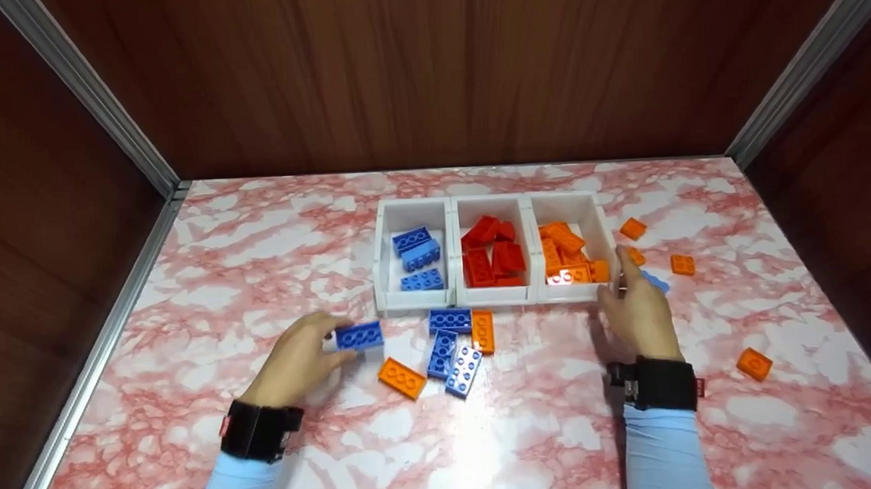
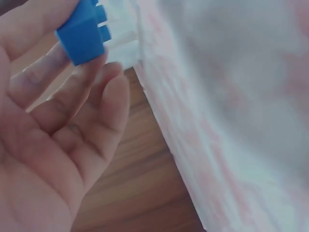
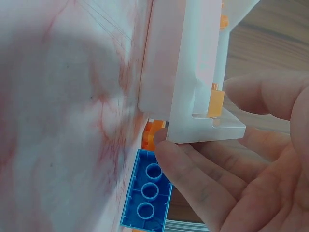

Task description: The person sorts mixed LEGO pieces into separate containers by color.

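My left hand (image 1: 293,364) pinches a blue brick (image 1: 360,336) between thumb and fingers, in front of the bins and to their left. The left wrist view shows the same brick (image 2: 83,38) at the fingertips, studs to the right. At the right end of the white bins (image 1: 494,296), my right hand (image 1: 642,319) has its fingers along the outer side wall. In the right wrist view its thumb is over the bin rim and the other fingers (image 3: 193,171) lie beside the bin corner (image 3: 193,128). A blue brick (image 3: 145,193), hollow side showing, is close by those fingers.
The bins hold blue bricks (image 1: 421,256), red bricks (image 1: 508,258) and orange bricks (image 1: 563,239). Several blue and orange bricks (image 1: 402,378) lie loose in front. More orange bricks (image 1: 682,264) are scattered at the right. Wooden walls (image 1: 441,73) enclose the marbled table.
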Tool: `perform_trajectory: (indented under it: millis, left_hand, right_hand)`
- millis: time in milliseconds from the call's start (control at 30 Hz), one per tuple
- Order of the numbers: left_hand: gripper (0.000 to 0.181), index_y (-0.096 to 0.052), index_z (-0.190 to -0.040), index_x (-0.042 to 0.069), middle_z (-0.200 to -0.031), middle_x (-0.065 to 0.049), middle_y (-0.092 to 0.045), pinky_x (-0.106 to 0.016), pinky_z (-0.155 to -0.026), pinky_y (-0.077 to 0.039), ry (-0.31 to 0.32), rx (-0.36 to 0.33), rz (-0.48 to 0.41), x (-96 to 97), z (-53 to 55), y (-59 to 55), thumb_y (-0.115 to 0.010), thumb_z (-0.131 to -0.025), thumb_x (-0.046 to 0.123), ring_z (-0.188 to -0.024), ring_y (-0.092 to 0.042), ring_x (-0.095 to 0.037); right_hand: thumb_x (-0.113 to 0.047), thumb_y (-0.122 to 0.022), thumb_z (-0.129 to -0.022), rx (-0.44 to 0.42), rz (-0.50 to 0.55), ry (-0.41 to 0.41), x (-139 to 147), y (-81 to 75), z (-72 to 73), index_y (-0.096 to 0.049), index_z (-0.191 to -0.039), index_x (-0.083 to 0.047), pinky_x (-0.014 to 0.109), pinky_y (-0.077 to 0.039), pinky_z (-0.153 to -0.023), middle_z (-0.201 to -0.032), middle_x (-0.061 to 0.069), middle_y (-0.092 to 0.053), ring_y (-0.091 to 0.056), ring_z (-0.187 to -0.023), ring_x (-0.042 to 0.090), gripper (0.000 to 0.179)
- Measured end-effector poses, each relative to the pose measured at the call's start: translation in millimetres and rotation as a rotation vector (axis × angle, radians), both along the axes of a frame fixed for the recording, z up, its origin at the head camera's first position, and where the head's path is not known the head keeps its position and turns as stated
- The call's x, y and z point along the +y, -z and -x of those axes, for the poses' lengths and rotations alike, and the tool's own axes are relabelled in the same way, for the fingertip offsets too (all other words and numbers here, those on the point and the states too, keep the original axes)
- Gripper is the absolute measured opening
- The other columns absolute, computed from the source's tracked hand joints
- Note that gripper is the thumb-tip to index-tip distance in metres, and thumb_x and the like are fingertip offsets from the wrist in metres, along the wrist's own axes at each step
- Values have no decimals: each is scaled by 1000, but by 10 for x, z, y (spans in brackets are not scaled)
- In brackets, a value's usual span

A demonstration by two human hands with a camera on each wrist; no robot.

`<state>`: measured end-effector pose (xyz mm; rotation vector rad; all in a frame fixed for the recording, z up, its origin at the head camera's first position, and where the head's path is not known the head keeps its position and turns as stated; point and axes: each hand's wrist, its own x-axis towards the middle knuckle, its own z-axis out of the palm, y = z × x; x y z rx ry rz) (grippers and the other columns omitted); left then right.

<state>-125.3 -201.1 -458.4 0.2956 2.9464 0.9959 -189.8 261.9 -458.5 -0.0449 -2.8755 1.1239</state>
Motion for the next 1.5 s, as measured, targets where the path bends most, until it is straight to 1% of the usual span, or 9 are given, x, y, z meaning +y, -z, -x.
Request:
perform_trajectory:
  millis: [233,467,667,867,933,1033,1167,1333,1500]
  left_hand:
    - [47,-66,-127,13,-117,-4,-63,-43,-93,-49,37,54,-47,198,389,-270,-81,-83,22,-106,-59,-26]
    - [44,-67,-125,10,-124,-8,-63,-43,-99,-46,77,121,1,361,836,-406,-80,-85,22,-114,-56,-28]
    - [46,-66,-128,11,-130,-10,-61,-45,-106,-40,73,69,60,493,1159,-483,-79,-86,25,-123,-52,-27]
    - [46,-67,-127,8,-127,-10,-64,-44,-107,-38,68,27,127,634,1464,-513,-78,-87,25,-122,-52,-29]
    - [46,-67,-127,8,-127,-10,-64,-44,-107,-36,60,26,161,676,1531,-498,-78,-87,26,-122,-52,-30]
    - [46,-66,-129,8,-128,-12,-64,-47,-106,-36,59,68,216,712,1585,-458,-77,-88,23,-121,-52,-32]
    - [48,-62,-134,7,-133,-15,-60,-50,-107,-34,70,128,235,693,1567,-433,-75,-89,17,-123,-50,-35]
    - [56,-53,-141,3,-137,-19,-53,-46,-111,-33,54,125,137,636,1449,-431,-73,-89,12,-129,-46,-34]
    - [59,-45,-147,1,-145,-23,-43,-47,-113,-30,-28,102,-3,574,1265,-333,-67,-93,10,-134,-40,-38]
  right_hand:
    - [-22,-53,-100,-17,-4,17,0,4,2,-15,-160,-14,57,-43,-99,-134,30,-53,-57,-113,41,71]
    - [-21,-53,-100,-23,18,11,5,4,-5,-16,-160,-13,55,-44,-98,-134,30,-54,-58,-113,39,70]
    - [-23,-51,-102,-26,13,1,15,-6,5,-13,-160,-15,57,-41,-101,-134,30,-53,-55,-117,40,70]
    - [-20,-53,-99,16,-15,-4,19,11,12,-18,-159,-10,54,-48,-90,-124,29,-60,-61,-103,38,70]
    - [-20,-53,-100,5,-13,-6,16,2,9,-17,-159,-11,54,-48,-91,-126,29,-58,-60,-105,39,70]
    - [-21,-53,-100,-14,-3,-6,6,-14,9,-14,-160,-14,54,-47,-93,-131,30,-55,-58,-108,38,71]
    - [-21,-53,-101,-14,-2,-8,-9,-26,18,-14,-160,-17,54,-46,-93,-134,30,-54,-58,-106,38,72]
    - [-21,-53,-101,-11,-3,-6,-6,-32,10,-15,-160,-14,54,-46,-94,-130,29,-57,-59,-106,38,71]
    - [-22,-53,-101,-21,6,-5,6,-29,-9,-15,-160,-13,53,-46,-94,-129,28,-57,-59,-106,37,71]
